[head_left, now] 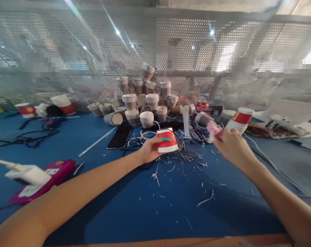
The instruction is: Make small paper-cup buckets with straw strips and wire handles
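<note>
My left hand (150,149) is closed around a red and white paper cup (167,141) near the middle of the table, with a teal strip or nail across its red band. Toward the right, my right hand (231,144) grips a pink object (215,131) with a whitish, blurred end; its exact kind is unclear. Just behind that hand, a red and white paper cup (241,118) leans at a tilt. Beyond my left hand stands a pile of small grey-brown buckets (129,101) with white rims and thin handles.
Scraps (205,200) lie scattered on the blue table (114,212). A black phone (119,136) and clear stick (96,142) are left of the cup. A magenta power strip (56,169) sits at left. Cables, a red can (200,108) and perforated screen (93,61) stand behind.
</note>
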`<action>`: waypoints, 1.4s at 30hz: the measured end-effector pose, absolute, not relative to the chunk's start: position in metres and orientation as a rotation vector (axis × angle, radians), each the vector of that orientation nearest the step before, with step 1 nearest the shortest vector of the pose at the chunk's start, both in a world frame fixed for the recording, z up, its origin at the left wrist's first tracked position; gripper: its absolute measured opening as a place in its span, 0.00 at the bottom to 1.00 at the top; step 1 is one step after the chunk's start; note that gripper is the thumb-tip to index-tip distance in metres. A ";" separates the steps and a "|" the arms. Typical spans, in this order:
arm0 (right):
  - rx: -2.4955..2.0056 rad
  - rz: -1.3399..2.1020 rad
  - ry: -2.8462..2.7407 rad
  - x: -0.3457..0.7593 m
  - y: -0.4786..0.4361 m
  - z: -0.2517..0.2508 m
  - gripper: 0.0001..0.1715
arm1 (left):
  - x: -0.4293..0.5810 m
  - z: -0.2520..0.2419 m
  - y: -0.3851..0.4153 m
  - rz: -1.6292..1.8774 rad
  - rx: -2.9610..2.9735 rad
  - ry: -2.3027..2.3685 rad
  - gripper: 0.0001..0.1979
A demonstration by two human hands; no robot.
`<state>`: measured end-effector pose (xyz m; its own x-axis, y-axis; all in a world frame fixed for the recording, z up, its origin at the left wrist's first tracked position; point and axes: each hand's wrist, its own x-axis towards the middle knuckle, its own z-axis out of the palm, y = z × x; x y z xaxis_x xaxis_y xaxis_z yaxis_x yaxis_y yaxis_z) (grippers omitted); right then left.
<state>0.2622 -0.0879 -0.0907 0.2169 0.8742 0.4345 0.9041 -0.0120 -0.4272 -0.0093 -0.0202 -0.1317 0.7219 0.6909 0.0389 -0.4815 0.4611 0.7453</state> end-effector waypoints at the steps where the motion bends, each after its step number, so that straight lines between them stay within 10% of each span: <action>1: -1.793 -0.006 -1.640 0.257 -0.089 -0.085 0.16 | -0.009 -0.132 -0.020 0.739 0.818 0.281 0.23; 11: -0.954 1.299 -1.267 0.219 -0.101 -0.093 0.22 | -0.008 -0.129 -0.021 0.699 0.878 0.169 0.22; 42: -0.917 1.334 -1.285 0.213 -0.101 -0.105 0.21 | -0.006 -0.137 -0.019 0.676 0.910 0.214 0.21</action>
<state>0.2130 -0.1007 -0.1051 -0.1857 0.9747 0.1241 -0.1606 0.0945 -0.9825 -0.0063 -0.0189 -0.1374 0.7755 0.6225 0.1055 -0.4487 0.4258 0.7857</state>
